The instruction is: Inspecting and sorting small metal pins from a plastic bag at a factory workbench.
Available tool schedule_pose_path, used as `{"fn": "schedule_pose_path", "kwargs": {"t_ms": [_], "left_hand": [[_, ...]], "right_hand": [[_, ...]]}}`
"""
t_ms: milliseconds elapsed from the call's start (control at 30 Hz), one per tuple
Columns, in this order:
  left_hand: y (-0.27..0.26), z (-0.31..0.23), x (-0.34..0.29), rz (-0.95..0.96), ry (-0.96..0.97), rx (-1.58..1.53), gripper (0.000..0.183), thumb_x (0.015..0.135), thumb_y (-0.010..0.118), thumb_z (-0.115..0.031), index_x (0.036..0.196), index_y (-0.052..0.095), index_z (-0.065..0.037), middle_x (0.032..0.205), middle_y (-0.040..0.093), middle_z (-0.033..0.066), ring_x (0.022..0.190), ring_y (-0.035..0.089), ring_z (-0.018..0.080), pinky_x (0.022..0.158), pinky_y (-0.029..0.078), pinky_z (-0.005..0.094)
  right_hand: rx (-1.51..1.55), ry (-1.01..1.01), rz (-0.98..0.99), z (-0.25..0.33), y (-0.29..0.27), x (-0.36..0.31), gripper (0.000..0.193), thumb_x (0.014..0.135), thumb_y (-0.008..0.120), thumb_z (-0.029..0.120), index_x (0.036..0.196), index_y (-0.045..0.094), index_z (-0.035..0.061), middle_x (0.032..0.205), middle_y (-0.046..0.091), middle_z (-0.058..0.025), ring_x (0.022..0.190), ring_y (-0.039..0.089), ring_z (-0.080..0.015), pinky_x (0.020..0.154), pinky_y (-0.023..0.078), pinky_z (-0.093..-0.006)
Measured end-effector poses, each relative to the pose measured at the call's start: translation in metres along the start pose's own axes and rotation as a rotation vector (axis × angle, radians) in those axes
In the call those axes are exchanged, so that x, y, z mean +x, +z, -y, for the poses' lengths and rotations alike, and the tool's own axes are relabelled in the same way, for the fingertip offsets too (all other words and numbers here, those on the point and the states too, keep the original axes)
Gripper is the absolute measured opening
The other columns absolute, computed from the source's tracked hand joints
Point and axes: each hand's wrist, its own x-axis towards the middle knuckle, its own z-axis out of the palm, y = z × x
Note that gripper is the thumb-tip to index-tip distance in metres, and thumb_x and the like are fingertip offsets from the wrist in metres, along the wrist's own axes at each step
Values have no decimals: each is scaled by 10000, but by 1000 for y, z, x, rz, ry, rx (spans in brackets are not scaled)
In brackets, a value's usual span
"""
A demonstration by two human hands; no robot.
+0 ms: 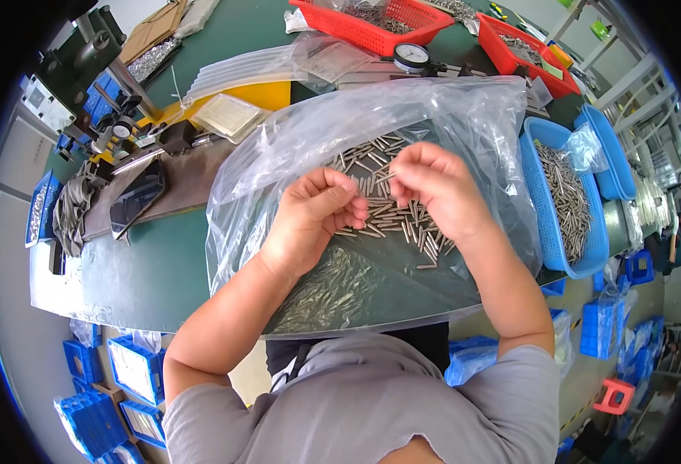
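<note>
At the bench's centre, 2 bare hands work over a clear plastic bag (464, 116) spread on the green table (147, 263). The left hand (317, 213) curls its fingers together, seemingly around small metal pins (390, 216); the right hand (433, 185) pinches shut just above the loose pile, nearer it. Pins lie at mixed angles. A blue basket (545, 232) sits at right.
</note>
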Motion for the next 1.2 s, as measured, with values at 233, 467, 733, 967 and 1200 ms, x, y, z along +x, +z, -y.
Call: {"fn": "schedule_pose_path", "kwargs": {"t_ms": [233,467,733,967,1200], "left_hand": [[-1,-3,1,-74,35,3,83,900,558,-107,889,566,-25,800,625,83,716,607,162,667,507,294],[-1,-5,1,-65,30,18,70,900,537,-109,898,555,-41,813,614,92,734,598,173,676,494,299],[0,-5,1,-48,31,6,85,899,554,-112,873,570,-33,786,619,67,709,600,145,662,494,267],[-3,-6,1,-52,33,42,73,905,534,-107,890,556,-40,807,615,83,730,600,168,669,495,297],[-1,-6,1,-53,47,24,78,900,546,-108,877,565,-35,796,618,69,715,600,148,658,495,274]], "right_hand": [[37,121,77,0,-4,4,112,852,598,131,892,582,28,765,563,-3,663,524,-98,591,416,-229],[-1246,-270,231,-10,12,-14,177,704,714,137,867,657,99,773,557,-49,616,566,-190,580,456,-303],[-1454,-415,201,-19,18,-16,83,744,657,170,767,605,109,783,550,-40,660,608,-251,566,498,-376],[-1421,-494,223,-16,17,-12,101,752,676,157,821,618,112,795,541,-34,640,597,-240,564,491,-358],[-1351,-479,278,-16,13,-12,92,776,640,171,797,607,88,819,542,-52,644,601,-258,556,493,-364]]}}
